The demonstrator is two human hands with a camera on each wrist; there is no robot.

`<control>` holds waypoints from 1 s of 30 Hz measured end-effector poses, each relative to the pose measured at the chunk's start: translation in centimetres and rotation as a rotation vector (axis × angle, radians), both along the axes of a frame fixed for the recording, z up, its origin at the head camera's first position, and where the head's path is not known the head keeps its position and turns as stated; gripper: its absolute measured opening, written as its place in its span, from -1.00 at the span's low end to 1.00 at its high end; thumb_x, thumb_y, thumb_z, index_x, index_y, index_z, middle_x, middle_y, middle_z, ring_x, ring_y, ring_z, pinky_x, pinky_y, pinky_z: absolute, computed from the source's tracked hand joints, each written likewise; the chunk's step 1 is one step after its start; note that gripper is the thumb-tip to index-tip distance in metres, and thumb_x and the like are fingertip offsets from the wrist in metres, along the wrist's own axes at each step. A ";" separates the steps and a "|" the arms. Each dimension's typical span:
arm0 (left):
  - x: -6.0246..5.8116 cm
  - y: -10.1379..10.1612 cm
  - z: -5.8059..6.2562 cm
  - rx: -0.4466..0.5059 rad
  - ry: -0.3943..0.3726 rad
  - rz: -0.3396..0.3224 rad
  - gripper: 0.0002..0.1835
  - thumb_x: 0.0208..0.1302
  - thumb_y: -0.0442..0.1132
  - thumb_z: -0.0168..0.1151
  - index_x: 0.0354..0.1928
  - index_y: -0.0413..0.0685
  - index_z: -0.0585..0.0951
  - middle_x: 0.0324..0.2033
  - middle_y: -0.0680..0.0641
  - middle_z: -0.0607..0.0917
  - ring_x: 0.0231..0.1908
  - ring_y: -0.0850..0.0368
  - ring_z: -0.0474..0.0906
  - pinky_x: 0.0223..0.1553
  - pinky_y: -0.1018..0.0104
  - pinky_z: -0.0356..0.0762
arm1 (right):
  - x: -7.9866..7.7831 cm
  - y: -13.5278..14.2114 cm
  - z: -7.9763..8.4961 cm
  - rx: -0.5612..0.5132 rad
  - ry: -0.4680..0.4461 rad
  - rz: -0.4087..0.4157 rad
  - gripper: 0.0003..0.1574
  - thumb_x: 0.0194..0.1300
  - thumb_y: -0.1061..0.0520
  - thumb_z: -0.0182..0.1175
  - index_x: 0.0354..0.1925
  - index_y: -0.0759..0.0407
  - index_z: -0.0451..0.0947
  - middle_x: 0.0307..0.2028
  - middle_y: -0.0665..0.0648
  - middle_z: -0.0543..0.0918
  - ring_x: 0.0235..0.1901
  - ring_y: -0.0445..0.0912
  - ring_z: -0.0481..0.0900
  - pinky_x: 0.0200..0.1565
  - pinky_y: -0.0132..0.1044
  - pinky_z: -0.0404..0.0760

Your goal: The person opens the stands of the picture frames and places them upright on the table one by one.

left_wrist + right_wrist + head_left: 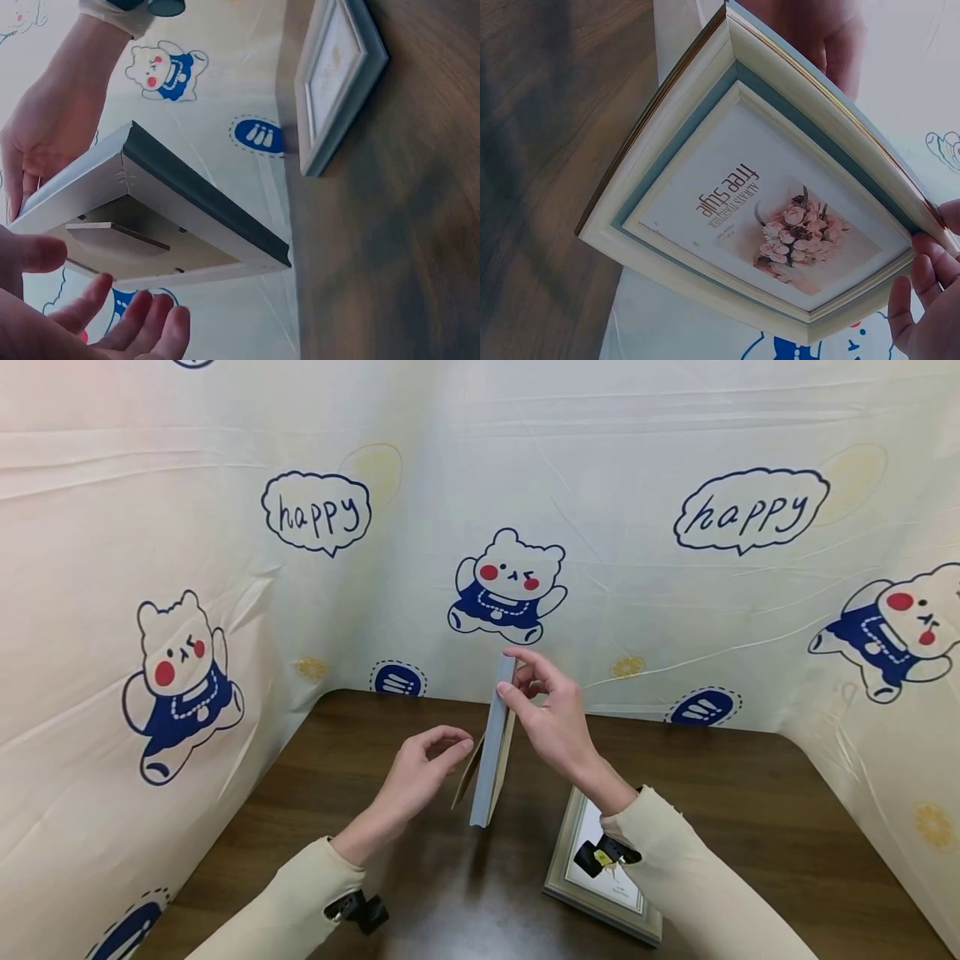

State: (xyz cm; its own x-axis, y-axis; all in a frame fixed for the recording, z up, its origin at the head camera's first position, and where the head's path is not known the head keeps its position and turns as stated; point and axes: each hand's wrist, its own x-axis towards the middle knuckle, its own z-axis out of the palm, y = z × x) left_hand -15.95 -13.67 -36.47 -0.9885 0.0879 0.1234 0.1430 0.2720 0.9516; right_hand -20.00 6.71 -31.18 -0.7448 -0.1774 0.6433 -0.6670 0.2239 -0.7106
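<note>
A picture frame (491,756), seen edge-on in the head view, is held upright above the table by my right hand (551,714), which pinches its upper part between thumb and fingers. Its cream and blue-grey front (780,304) surrounds an insert with pink flowers and "free style" lettering. On the back, a support leg (116,236) sticks out from the backing. My left hand (423,768) is beside that leg with fingers loosely bent; in the left wrist view its fingers (139,322) show a gap from the frame and hold nothing.
A second picture frame (562,881) lies face up on the dark wood table (360,735), partly hidden under my right forearm. Pale cloth (600,427) printed with bears hangs around the back and sides. A dark wrist camera (358,910) sits on my left sleeve.
</note>
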 end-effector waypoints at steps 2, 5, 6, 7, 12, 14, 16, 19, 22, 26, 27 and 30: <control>-0.1 0.1 0.0 0.035 -0.036 -0.026 -0.72 0.53 -0.16 0.27 0.09 -0.19 0.71 -0.03 -0.12 0.73 -0.01 -0.02 0.64 0.02 0.09 0.67 | 0.0 0.0 0.0 0.003 0.006 -0.002 -0.53 0.46 0.26 0.30 0.29 0.20 0.58 -0.32 0.09 0.61 -0.25 -0.03 0.53 -0.08 -0.08 0.56; -0.2 0.0 -0.1 0.079 -0.089 -0.054 -0.70 0.54 -0.16 0.26 0.12 -0.22 0.69 -0.01 -0.17 0.71 -0.03 -0.02 0.64 0.02 0.06 0.68 | 0.0 0.0 0.0 0.006 0.006 0.000 -0.53 0.45 0.26 0.30 0.29 0.20 0.58 -0.32 0.09 0.62 -0.25 -0.04 0.54 -0.08 -0.10 0.56; -0.2 0.0 -0.2 0.091 -0.107 -0.067 -0.69 0.54 -0.15 0.25 0.14 -0.22 0.68 0.01 -0.18 0.70 -0.03 -0.02 0.63 0.04 0.04 0.67 | 0.0 0.0 0.0 0.006 0.005 0.001 -0.53 0.45 0.26 0.31 0.29 0.20 0.58 -0.32 0.10 0.62 -0.25 -0.03 0.54 -0.08 -0.10 0.57; -0.2 -0.1 -0.2 0.104 -0.125 -0.081 -0.67 0.55 -0.14 0.24 0.16 -0.22 0.67 0.03 -0.19 0.69 -0.02 -0.01 0.63 0.06 0.02 0.66 | 0.0 0.0 -0.1 0.007 0.003 0.001 -0.53 0.45 0.26 0.31 0.29 0.19 0.58 -0.32 0.09 0.62 -0.25 -0.04 0.54 -0.08 -0.10 0.57; -0.4 -0.4 -0.4 0.150 -0.211 -0.144 -0.64 0.56 -0.10 0.24 0.22 -0.17 0.64 0.10 -0.17 0.66 0.05 -0.04 0.61 0.16 -0.10 0.59 | -0.1 0.0 0.0 0.006 0.002 0.002 -0.53 0.45 0.26 0.30 0.29 0.19 0.58 -0.32 0.09 0.62 -0.26 -0.04 0.54 -0.07 -0.10 0.56; -0.4 -0.5 -0.4 0.162 -0.219 -0.163 -0.62 0.55 -0.10 0.25 0.22 -0.18 0.64 0.10 -0.16 0.66 0.06 -0.05 0.62 0.15 -0.10 0.59 | -0.1 0.0 0.0 0.007 0.003 0.002 -0.53 0.45 0.26 0.30 0.29 0.19 0.58 -0.33 0.09 0.62 -0.27 -0.04 0.54 -0.07 -0.11 0.56; -0.4 -0.5 -0.3 0.171 -0.222 -0.180 -0.61 0.54 -0.10 0.27 0.23 -0.20 0.63 0.09 -0.17 0.67 0.04 -0.06 0.64 0.14 -0.08 0.61 | -0.1 0.0 0.0 0.006 0.004 0.003 -0.53 0.46 0.26 0.30 0.29 0.19 0.58 -0.32 0.09 0.62 -0.26 -0.04 0.54 -0.07 -0.10 0.56; -0.5 -0.5 -0.3 0.191 -0.227 -0.203 -0.59 0.51 -0.11 0.30 0.22 -0.23 0.63 0.07 -0.19 0.69 0.02 -0.06 0.67 0.12 -0.03 0.64 | -0.1 0.1 -0.1 0.003 0.006 0.002 -0.53 0.46 0.26 0.30 0.29 0.18 0.58 -0.33 0.09 0.62 -0.27 -0.04 0.54 -0.07 -0.09 0.56; -0.6 -0.5 -0.3 0.203 -0.235 -0.213 -0.59 0.49 -0.12 0.33 0.21 -0.24 0.63 0.06 -0.19 0.70 0.01 -0.06 0.69 0.12 -0.05 0.64 | -0.1 0.3 -0.2 0.004 0.011 -0.001 -0.53 0.46 0.26 0.30 0.29 0.19 0.58 -0.33 0.09 0.62 -0.27 -0.03 0.54 -0.08 -0.09 0.57; -0.6 -0.4 -0.3 0.207 -0.236 -0.224 -0.57 0.49 -0.11 0.34 0.22 -0.24 0.62 0.07 -0.19 0.70 0.02 -0.07 0.69 0.12 -0.06 0.64 | -0.2 0.4 -0.3 0.008 0.013 -0.005 -0.53 0.46 0.26 0.30 0.29 0.20 0.58 -0.32 0.09 0.63 -0.26 -0.03 0.55 -0.07 -0.11 0.57; -0.6 -0.3 -0.3 0.210 -0.236 -0.228 -0.57 0.49 -0.10 0.34 0.23 -0.24 0.62 0.08 -0.19 0.70 0.02 -0.07 0.69 0.12 -0.05 0.64 | -0.2 0.4 -0.3 0.008 0.013 -0.005 -0.53 0.46 0.26 0.30 0.29 0.19 0.58 -0.32 0.09 0.63 -0.26 -0.03 0.55 -0.07 -0.11 0.56; -0.6 -0.3 -0.3 0.214 -0.234 -0.236 -0.55 0.50 -0.10 0.33 0.25 -0.24 0.60 0.09 -0.19 0.70 0.03 -0.07 0.69 0.12 -0.06 0.64 | -0.1 0.4 -0.3 0.009 0.012 -0.005 -0.53 0.46 0.26 0.30 0.29 0.19 0.58 -0.31 0.09 0.63 -0.25 -0.03 0.55 -0.07 -0.12 0.56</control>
